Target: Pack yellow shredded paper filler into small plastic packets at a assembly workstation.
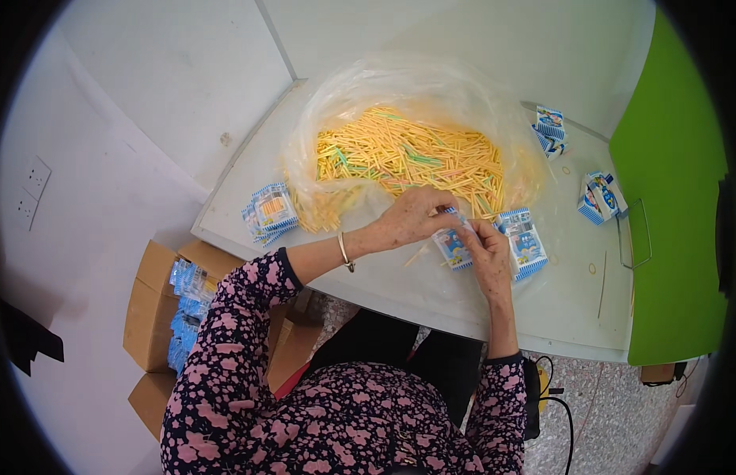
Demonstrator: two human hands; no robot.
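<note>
Both hands meet over the near side of the table, at a small blue-and-white packet. My left hand pinches its upper edge with thumb and fingers. My right hand is closed on the packet's right side, covering part of it. Just beyond the hands lies a large clear plastic bag, spread open around a heap of thin yellow sticks, with some green and pinkish ones among them. Next to my right hand, flat blue-and-white packets rest on the table.
At the table's left edge lies a stack of filled packets. More packets sit at the back right and right, near a bent wire piece and a green panel. A cardboard box with blue packets stands below left.
</note>
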